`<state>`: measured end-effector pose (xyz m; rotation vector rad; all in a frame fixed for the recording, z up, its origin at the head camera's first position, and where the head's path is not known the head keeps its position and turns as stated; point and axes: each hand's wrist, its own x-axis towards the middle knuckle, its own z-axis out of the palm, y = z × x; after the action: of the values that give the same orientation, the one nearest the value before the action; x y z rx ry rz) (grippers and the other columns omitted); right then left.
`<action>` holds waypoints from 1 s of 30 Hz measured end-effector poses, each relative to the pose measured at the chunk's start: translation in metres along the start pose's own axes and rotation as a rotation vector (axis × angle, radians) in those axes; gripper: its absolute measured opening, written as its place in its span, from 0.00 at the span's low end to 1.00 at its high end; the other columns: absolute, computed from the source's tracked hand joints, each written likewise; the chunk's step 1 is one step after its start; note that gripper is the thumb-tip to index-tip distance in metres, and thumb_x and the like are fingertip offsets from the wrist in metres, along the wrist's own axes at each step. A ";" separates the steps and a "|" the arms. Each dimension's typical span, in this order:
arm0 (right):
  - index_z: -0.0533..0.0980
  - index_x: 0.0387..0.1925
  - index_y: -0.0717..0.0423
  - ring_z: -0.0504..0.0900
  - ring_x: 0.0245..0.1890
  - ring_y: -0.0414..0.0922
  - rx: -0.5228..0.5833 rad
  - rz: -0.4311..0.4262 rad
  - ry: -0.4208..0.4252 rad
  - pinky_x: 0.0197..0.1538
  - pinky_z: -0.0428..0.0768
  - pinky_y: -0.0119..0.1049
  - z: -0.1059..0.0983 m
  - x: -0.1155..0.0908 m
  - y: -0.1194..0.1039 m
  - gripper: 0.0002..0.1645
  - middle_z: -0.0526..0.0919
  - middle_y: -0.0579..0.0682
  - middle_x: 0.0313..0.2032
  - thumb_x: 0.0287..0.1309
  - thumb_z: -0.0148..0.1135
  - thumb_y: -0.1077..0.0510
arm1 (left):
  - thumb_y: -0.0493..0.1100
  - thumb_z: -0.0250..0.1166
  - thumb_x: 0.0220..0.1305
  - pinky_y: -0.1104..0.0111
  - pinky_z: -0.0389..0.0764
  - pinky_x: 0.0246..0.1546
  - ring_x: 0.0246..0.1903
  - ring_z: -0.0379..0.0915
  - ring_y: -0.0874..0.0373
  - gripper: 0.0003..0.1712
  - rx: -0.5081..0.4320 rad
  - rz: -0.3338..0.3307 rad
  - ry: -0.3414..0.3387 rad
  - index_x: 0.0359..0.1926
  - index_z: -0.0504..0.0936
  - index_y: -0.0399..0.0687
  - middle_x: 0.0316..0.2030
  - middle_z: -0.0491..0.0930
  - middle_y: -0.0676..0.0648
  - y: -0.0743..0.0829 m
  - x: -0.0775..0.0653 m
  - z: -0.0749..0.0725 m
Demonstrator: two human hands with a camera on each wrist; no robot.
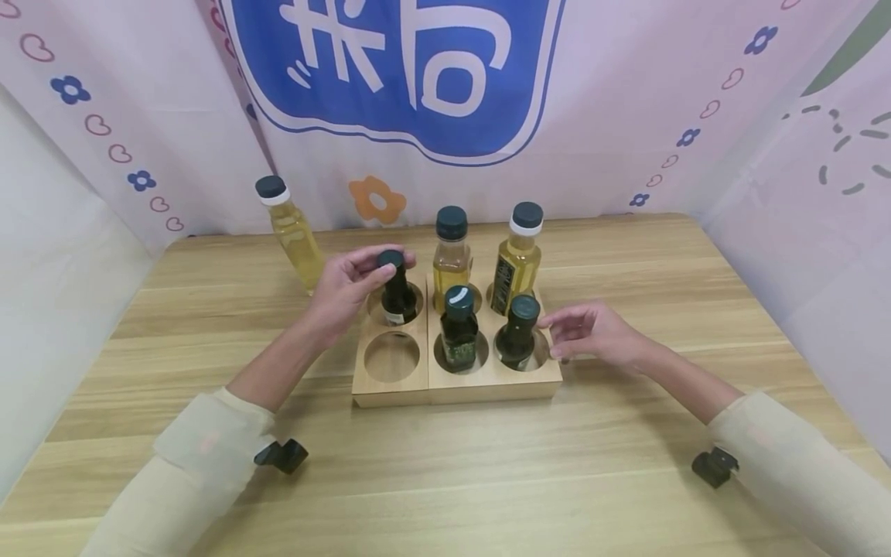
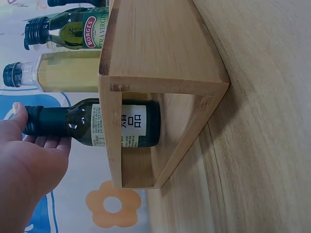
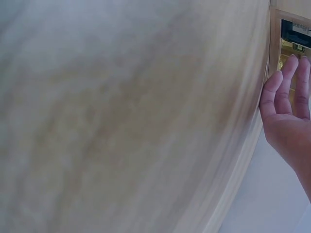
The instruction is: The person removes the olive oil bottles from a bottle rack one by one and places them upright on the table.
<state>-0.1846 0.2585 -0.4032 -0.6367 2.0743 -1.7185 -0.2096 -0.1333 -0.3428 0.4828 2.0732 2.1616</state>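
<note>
At the back-left hole of a wooden bottle rack [image 1: 390,394], my left hand [image 1: 341,286] holds a dark green bottle [image 1: 398,294] by its capped neck, thumb on the near side and fingers behind. In the left wrist view, the white-labelled lower part of this dark bottle [image 2: 133,124] is inside the rack's open-sided frame. My right hand [image 1: 599,333] is at the rack's right side, fingers loosely bent, fingertips right at its edge. Closest to it is a dark bottle [image 1: 518,333] in the front-right hole. Another dark green bottle [image 1: 459,333] stands in the front-middle hole.
Two yellow oil bottles, one in the middle [image 1: 452,263] and one at the right [image 1: 517,267], occupy the rack's back row. A tall yellow oil bottle [image 1: 295,236] stands on the table [image 1: 473,472] behind my left hand. A printed curtain [image 1: 592,155] hangs along the table's back edge.
</note>
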 end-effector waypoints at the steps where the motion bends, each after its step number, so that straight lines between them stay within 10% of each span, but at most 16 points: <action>1: 0.75 0.54 0.79 0.86 0.34 0.42 -0.002 0.003 0.001 0.39 0.88 0.34 0.000 0.000 0.000 0.28 0.87 0.48 0.34 0.51 0.72 0.76 | 0.31 0.58 0.76 0.69 0.80 0.61 0.55 0.82 0.61 0.20 0.000 0.002 0.001 0.64 0.74 0.25 0.48 0.89 0.55 0.000 0.000 0.000; 30: 0.74 0.56 0.80 0.87 0.36 0.42 -0.022 0.059 0.021 0.40 0.88 0.34 0.001 -0.002 -0.005 0.29 0.89 0.51 0.36 0.51 0.72 0.75 | 0.33 0.59 0.77 0.67 0.80 0.61 0.54 0.83 0.60 0.13 -0.048 0.025 0.050 0.57 0.82 0.37 0.46 0.89 0.55 0.001 -0.002 -0.001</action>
<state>-0.1821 0.2580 -0.3983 -0.5599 2.1075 -1.6789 -0.2074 -0.1348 -0.3423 0.4570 2.0451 2.2549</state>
